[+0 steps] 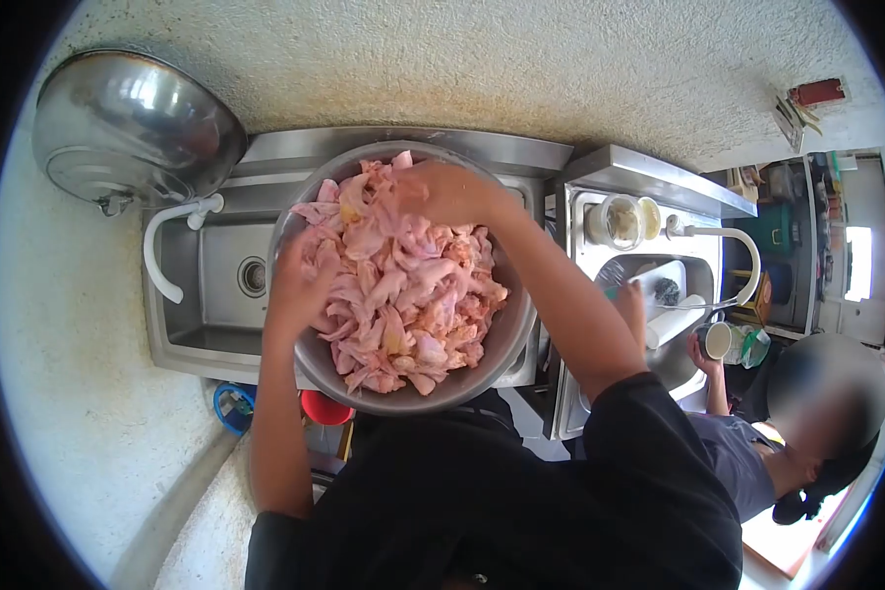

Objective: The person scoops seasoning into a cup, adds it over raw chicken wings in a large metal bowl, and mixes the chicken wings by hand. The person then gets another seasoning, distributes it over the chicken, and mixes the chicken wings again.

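Note:
A wide metal bowl (514, 339) heaped with raw pink chicken pieces (403, 285) rests over the steel sink counter in front of me. At the bowl's left side, my left hand (303, 285) is in among the pieces; its fingers are blurred and partly covered by meat. My right hand (441, 194) reaches over the far side of the heap, with its fingertips down in the meat and hidden. Whether either hand grips a piece cannot be made out.
An empty sink basin (216, 280) with a white faucet (157, 251) lies left, below a large metal pan (138, 128). At right, a co-worker (747, 457) holds a cup (718, 340) by a second sink (678, 369). A red container (325, 407) and blue basket (234, 408) are below.

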`<control>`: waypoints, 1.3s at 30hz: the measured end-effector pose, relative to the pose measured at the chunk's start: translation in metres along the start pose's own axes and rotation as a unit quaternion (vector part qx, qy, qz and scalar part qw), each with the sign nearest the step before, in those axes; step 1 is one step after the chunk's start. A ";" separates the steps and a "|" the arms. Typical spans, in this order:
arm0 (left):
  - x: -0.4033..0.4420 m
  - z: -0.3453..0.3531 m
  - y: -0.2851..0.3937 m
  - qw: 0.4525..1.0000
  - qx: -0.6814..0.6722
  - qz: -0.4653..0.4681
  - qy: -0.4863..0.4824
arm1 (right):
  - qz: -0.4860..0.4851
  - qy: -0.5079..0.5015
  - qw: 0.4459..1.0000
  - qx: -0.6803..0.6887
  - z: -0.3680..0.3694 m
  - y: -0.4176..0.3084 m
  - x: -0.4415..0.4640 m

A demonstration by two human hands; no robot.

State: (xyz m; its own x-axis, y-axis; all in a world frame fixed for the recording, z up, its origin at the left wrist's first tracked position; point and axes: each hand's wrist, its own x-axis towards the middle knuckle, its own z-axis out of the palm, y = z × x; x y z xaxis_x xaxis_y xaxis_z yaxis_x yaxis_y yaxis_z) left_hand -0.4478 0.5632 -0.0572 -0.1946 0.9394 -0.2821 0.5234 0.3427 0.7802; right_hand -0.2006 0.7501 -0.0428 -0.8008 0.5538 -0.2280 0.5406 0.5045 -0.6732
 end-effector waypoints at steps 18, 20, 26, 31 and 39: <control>0.040 0.051 -0.099 0.919 -0.290 -0.138 -0.228 | 0.115 -0.180 0.949 0.231 0.036 0.025 -0.015; 0.006 0.047 -0.074 0.970 -0.146 0.061 -0.183 | 0.033 -0.037 0.971 0.235 0.057 0.006 -0.050; -0.096 0.065 -0.016 0.971 0.113 0.210 -0.005 | 0.017 0.172 0.982 -0.077 0.121 -0.062 -0.156; -0.125 0.090 -0.040 0.928 0.267 0.261 0.014 | 0.020 0.156 0.969 -0.193 0.185 -0.037 -0.156; -0.131 0.058 0.000 0.924 0.264 0.236 -0.147 | 0.006 -0.012 0.991 -0.134 0.114 -0.015 -0.114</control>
State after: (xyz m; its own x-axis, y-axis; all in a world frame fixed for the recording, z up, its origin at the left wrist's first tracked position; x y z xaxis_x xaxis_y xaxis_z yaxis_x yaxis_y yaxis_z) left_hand -0.3736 0.4406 -0.0527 0.3510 0.9188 -0.1805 0.8395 -0.2234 0.4954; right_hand -0.1469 0.6045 -0.0871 -0.7977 0.5472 -0.2537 0.5970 0.6568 -0.4606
